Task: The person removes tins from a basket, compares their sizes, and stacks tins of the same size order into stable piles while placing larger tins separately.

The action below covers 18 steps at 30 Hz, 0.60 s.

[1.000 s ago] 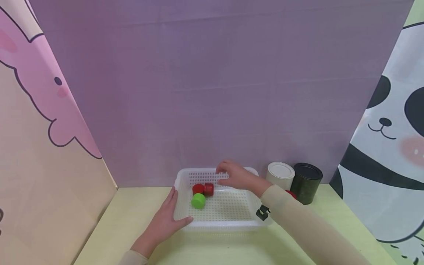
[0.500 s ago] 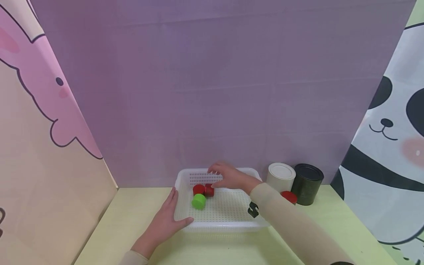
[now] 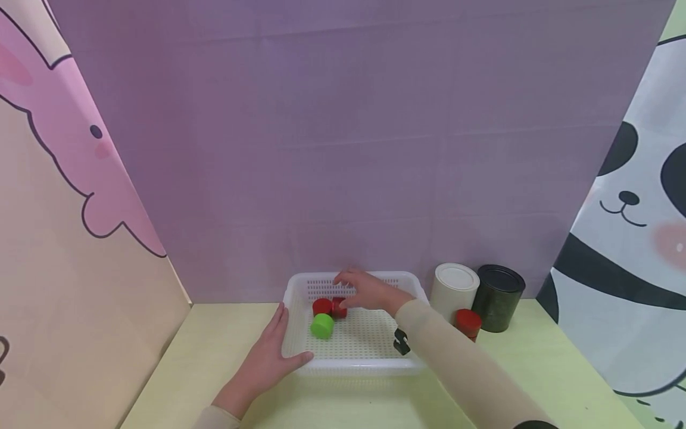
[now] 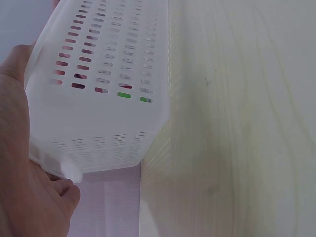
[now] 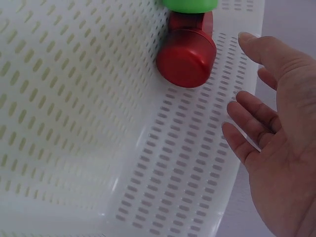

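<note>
- Grasp apparently not yet made; right hand, fingers parted around nothing, hovers beside a glossy red cylinder in the white perforated plastic basket; left hand holds its rim
- Counted inside: two red cylinders, one green cylinder
- On the table: one red-topped container, one white can, one black can

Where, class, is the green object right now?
In the head view, the green object sits inside the white basket, left of middle, nearer the person than two red objects.
</note>
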Tool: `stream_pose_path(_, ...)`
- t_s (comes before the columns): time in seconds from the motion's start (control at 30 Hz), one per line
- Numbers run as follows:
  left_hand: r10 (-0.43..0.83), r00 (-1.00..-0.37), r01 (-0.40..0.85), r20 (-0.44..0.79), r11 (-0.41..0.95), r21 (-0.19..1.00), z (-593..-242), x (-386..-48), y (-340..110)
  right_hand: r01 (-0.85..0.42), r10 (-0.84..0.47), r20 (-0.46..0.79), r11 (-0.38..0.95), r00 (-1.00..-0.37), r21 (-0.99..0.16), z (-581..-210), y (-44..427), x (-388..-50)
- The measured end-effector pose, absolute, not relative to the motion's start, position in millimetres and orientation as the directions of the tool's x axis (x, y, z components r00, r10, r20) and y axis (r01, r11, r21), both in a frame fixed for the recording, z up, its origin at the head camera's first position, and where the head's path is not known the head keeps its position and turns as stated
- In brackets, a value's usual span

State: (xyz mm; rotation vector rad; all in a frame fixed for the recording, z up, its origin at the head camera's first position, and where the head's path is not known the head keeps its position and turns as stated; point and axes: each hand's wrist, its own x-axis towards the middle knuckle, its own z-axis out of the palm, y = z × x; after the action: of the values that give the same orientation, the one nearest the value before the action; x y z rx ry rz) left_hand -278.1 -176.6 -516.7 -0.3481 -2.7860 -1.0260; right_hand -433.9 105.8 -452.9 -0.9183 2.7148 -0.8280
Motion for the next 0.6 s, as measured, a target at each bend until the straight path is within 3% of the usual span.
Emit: stream_pose_path(0.6,0.154,-0.964,0.259,0.217,0.728,0.635,-521.8,-280.8,-177.0,-0.549,-0.624,0.006,0.683,-0.782,-0.482,-472.8,93.3,-436.5)
